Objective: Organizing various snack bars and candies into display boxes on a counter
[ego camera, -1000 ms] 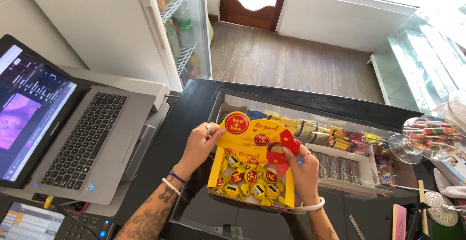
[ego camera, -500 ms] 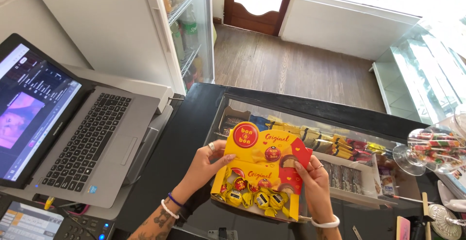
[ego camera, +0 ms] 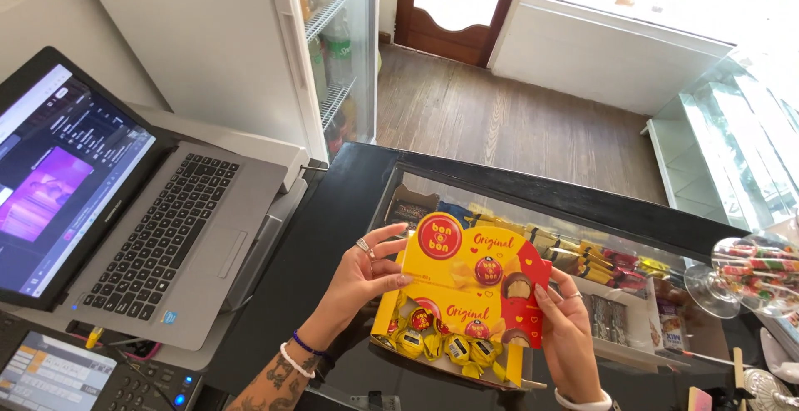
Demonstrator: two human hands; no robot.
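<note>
Head view: we see the left hand (ego camera: 359,276) gripping the left edge of a yellow-and-red cardboard display box of sweets (ego camera: 468,294), thumb on the raised lid's front and fingers spread behind it, while the right hand (ego camera: 566,336) clasps the box's red right side, fingertips pressed on the card. The box is held just above the glass top of a black-framed counter (ego camera: 333,211), its lid tilted up; inside its open tray lie round sweets in yellow foil wrappers (ego camera: 441,344). Whether the tray's base touches the glass we cannot tell. Under the glass, just behind the box, sit rows of wrapped snack bars (ego camera: 583,257). To the left, well apart, stands an open grey laptop (ego camera: 158,228) with a lit screen. A clear glass jar of striped candy sticks (ego camera: 749,274) rests at the counter's right edge.
</note>
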